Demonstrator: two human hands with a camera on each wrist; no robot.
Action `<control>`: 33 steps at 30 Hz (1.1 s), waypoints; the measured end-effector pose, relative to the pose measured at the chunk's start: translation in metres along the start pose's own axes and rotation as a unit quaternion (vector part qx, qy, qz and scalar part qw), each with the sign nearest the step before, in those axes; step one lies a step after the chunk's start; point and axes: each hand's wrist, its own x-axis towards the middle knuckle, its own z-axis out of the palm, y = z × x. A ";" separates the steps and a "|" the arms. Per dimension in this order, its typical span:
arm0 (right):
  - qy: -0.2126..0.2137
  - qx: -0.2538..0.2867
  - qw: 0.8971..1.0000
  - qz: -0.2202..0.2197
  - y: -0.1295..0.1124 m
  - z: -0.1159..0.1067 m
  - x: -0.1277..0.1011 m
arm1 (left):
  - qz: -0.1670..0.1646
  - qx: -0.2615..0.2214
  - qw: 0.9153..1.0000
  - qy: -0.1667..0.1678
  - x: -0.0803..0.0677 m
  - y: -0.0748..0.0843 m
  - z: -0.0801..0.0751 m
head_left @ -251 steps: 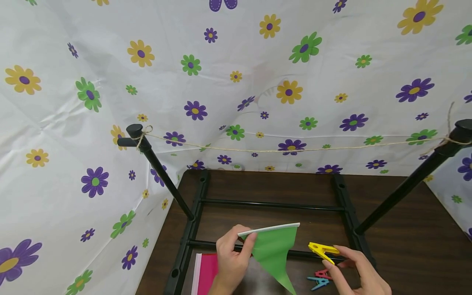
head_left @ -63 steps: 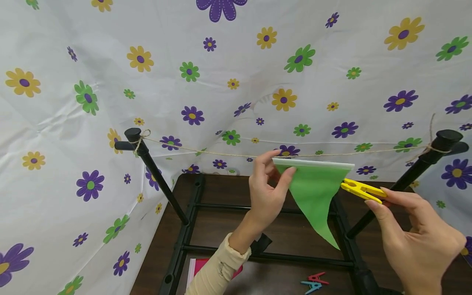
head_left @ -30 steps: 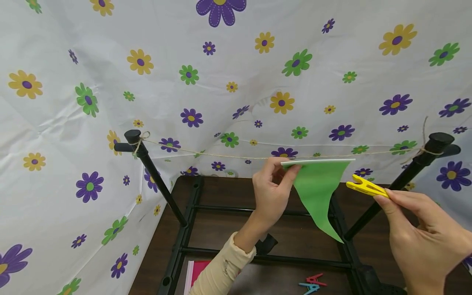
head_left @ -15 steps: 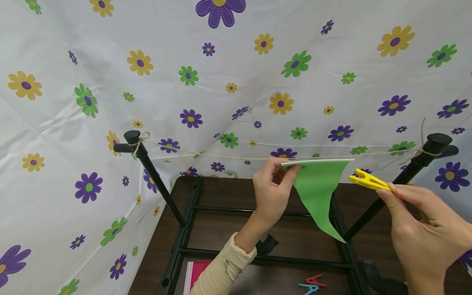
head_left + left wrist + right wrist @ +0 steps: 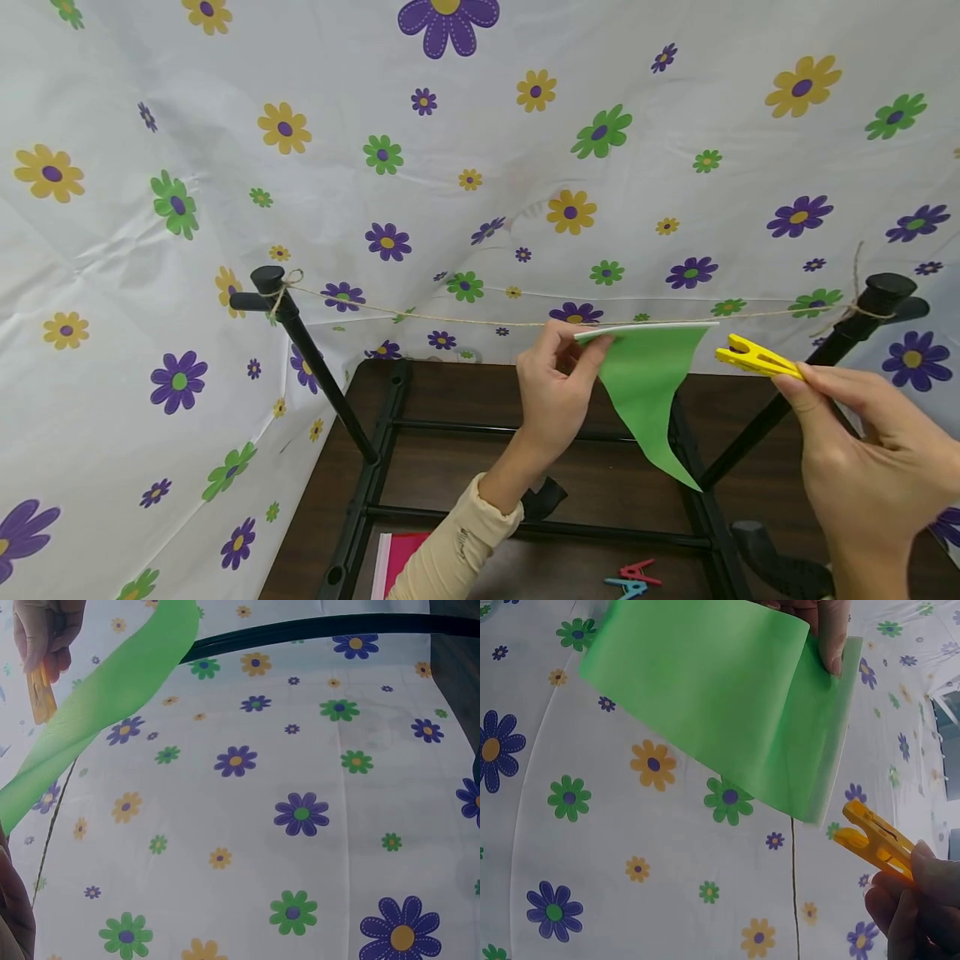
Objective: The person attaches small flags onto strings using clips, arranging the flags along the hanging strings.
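Observation:
My left hand point(image 5: 555, 392) pinches the left end of a green pennant point(image 5: 651, 383) by its white top edge. That edge lies along the twine point(image 5: 420, 315), and in the head view I cannot tell if they touch. The pennant hangs with its pointed end curling right. My right hand point(image 5: 862, 450) pinches a yellow clothespin point(image 5: 757, 357) by its handles, just right of the pennant and apart from it. In the right wrist view the clothespin point(image 5: 874, 838) points toward the pennant's white edge point(image 5: 836, 742), its tips spread. The left wrist view shows the pennant point(image 5: 112, 690) partly covering the background.
The twine is tied between a left black post point(image 5: 322, 367) and a right black post point(image 5: 795, 400) of a frame on the dark table point(image 5: 465, 467). A red clothespin point(image 5: 639, 572) and a blue clothespin point(image 5: 628, 587) lie below. Pink sheet point(image 5: 405, 554) sits under my left sleeve.
From low over the table, my left hand has raised the pennant to the twine. My right hand has come up with the yellow clothespin, then drifted slightly right, away from the pennant.

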 end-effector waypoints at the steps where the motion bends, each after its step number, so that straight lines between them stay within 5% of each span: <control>1: 0.001 0.001 1.000 0.000 0.000 0.000 0.001 | -0.001 0.000 1.000 0.000 0.000 0.000 0.000; 33: -0.007 -0.014 1.000 0.021 0.003 0.004 0.007 | -0.021 -0.009 1.000 0.001 0.001 -0.001 0.004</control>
